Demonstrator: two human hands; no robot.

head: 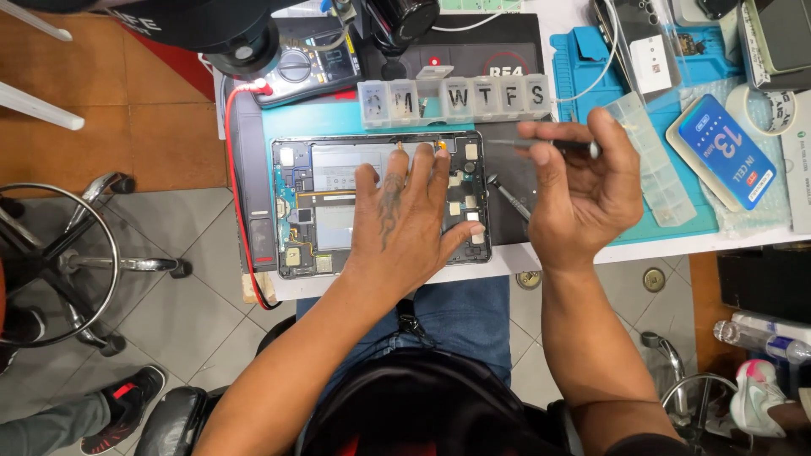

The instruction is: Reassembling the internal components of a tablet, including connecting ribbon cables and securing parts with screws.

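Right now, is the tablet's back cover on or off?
Off: the tablet lies opened, boards and battery exposed, under the left hand.

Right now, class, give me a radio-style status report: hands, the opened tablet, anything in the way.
Left hand flat on tablet. Right hand holds a tool above it. Second tool lies beside the tablet; pill organiser behind.

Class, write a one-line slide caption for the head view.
Left hand steadies an opened tablet; right hand holds a screwdriver.

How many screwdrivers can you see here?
2: one screwdriver held in the right hand, one lying on the dark mat beside the opened tablet. Others may be hidden.
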